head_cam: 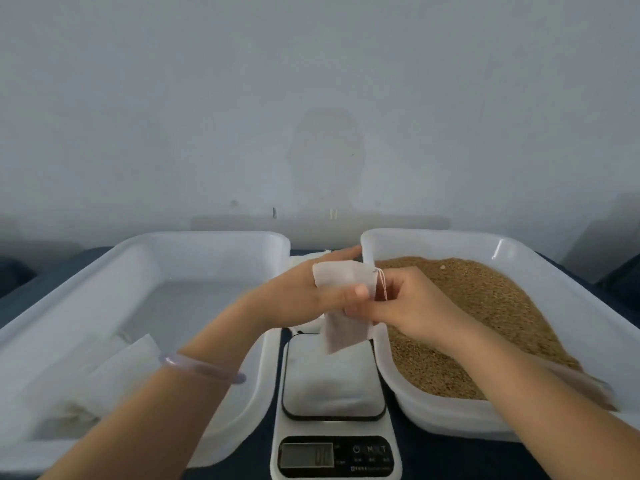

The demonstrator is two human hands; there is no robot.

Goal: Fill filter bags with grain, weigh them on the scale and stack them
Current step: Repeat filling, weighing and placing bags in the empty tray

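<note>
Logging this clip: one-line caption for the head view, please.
Over the scale, the left hand and right hand hold a filter bag, between the grain tray and a tray of bags.

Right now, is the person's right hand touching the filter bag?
Touching. The head view shows the right hand pinching the filter bag at its right edge, beside the drawstring, with no gap.

A single wide-angle view, worn on the head, looks forward and down from close above both forearms. The left hand [301, 292] and right hand [415, 306] meet mid-frame, with the scale [341, 455] nearer than them and the wall [311, 98] filling everything beyond.
</note>
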